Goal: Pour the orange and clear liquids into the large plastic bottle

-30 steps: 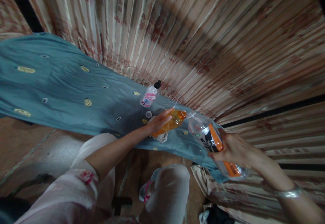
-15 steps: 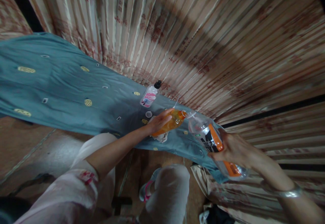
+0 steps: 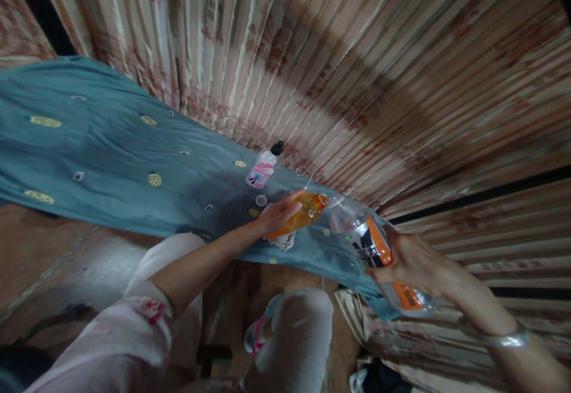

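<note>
Small clear plastic bottle with black cap [image 3: 264, 167] stands on teal patterned cloth [image 3: 111, 149], behind orange-filled plastic bottle [image 3: 301, 213]. Large clear plastic bottle with orange label [image 3: 372, 244] right of it (mouths nearly touching). Pleated curtain [image 3: 357, 72] behind.

The view is dim and warm-toned, with a broad dark shadow band falling across the curtain [image 3: 357, 84] above both hands, soft grainy detail throughout, strong wide-angle bending of the curtain folds toward the edges, and black vignetted corners at top left and right.
</note>
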Demonstrator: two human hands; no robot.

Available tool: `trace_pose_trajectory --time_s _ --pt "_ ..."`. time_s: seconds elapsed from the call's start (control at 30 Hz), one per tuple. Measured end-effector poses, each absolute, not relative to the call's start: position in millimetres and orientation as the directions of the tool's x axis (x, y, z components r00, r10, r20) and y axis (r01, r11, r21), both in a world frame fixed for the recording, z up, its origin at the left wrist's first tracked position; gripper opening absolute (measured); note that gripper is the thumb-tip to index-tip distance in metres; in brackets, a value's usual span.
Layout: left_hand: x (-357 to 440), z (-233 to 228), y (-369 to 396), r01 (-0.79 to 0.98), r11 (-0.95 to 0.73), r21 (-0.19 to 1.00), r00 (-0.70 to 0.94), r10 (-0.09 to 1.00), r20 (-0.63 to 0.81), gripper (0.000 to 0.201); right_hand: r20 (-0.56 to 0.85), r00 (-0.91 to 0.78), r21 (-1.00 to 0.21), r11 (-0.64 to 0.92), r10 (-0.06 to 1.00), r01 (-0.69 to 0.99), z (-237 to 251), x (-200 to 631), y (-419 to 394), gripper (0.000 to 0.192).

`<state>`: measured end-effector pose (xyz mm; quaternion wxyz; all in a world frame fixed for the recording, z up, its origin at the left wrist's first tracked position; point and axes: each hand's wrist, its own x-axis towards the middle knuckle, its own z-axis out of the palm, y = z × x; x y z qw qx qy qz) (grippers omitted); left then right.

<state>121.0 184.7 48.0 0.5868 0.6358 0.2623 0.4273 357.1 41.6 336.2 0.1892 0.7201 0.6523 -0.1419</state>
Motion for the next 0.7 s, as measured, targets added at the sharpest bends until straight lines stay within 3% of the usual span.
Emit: trace_pose_trajectory --time_s 0.7 --pt "123.6 41.5 188.0 -0.182 -0.145 0.973 0.493 0.842 0.218 0.086 -0.438 0.095 0.071 -0.071 0.894 0.995 334.8 359.3 41.2 0.052"
